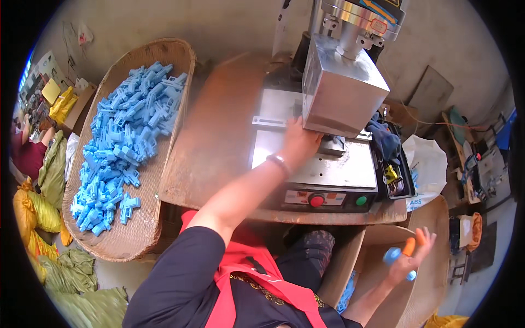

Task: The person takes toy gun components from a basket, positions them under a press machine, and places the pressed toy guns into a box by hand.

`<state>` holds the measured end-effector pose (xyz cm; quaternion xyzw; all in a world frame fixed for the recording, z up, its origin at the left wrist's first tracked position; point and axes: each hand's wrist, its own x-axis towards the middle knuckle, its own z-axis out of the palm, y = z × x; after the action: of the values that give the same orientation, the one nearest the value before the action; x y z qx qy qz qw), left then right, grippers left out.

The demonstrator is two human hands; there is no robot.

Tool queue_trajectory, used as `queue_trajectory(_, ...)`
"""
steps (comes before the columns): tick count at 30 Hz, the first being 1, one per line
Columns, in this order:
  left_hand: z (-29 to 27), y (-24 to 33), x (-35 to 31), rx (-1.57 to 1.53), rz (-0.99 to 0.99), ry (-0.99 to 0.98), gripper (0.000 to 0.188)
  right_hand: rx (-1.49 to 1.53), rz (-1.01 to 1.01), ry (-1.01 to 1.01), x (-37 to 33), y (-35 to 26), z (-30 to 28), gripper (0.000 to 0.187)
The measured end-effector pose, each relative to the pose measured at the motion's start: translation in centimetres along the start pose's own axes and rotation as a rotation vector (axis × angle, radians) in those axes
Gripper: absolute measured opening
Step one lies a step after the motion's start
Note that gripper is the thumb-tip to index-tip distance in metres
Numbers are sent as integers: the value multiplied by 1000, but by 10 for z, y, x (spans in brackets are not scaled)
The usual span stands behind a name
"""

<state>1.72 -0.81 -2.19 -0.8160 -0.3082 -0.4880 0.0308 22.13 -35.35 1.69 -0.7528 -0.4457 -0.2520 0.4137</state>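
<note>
My left hand (302,143) reaches into the press, close against the big metal block (347,87). Its fingertips are hidden by the block, so what they touch does not show. Under the block a small dark metal fixture (332,145) sits on the steel bed plate (306,174). Out to the right, my right hand (407,265) is closed around a light blue plastic toy pistol (392,255), blurred by motion. Orange covers (409,247) are on two of its fingers. It hangs over a cardboard box (377,249) with blue pieces (347,292) inside.
A long woven basket (117,240) heaped with blue toy pistols (134,117) stands left of the wooden table (210,136). The press front has a red button (316,200) and a green one (361,200). A black tray (402,186) and white bag (429,164) are at right. Another person (33,153) sits far left.
</note>
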Motion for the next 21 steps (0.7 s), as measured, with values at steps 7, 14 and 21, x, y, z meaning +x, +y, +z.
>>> queue_trajectory(7,-71,-8,-43,223,-114,-291,45,349,265,-472,-26,42,129,43)
queue_trajectory(14,-141,-38,-137,-142,17,-488,72,397,394,-529,-34,130,205,79)
queue_trajectory(21,-312,-218,-269,305,-959,-175,13,541,518,-628,-24,161,206,77)
